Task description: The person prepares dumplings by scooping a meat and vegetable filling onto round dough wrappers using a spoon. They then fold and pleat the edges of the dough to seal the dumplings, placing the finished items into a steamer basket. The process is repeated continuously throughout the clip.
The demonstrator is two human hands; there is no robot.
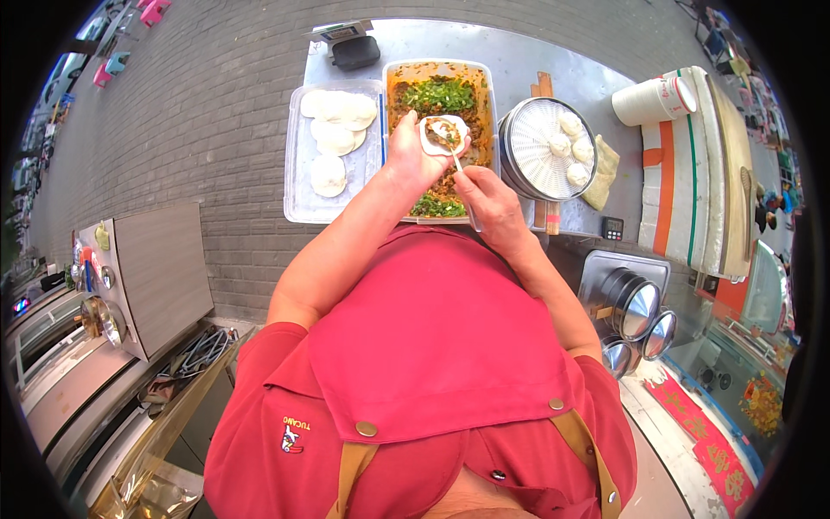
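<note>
On the palm and fingers of my left hand (418,152) lies a round dough wrapper (428,144) with brown filling (447,133) in its middle. My right hand (491,201) grips a metal spoon (458,163), its bowl resting in that filling. Both hands are over a clear plastic tub (486,71) of minced filling topped with chopped green onion (441,94). Flat dough wrappers (328,175) lie on a clear plastic lid or tray (298,201) left of the tub. At the right, several pleated buns (560,145) sit on a white mesh liner (532,156) in a round steamer.
A black case (356,52) stands at the metal table's (519,45) far edge. To the right are stacked paper cups (652,102), a folded cloth (603,172), a digital timer (612,228) and a large white foam box (674,175). Stacked round steamers (639,308) stand lower right.
</note>
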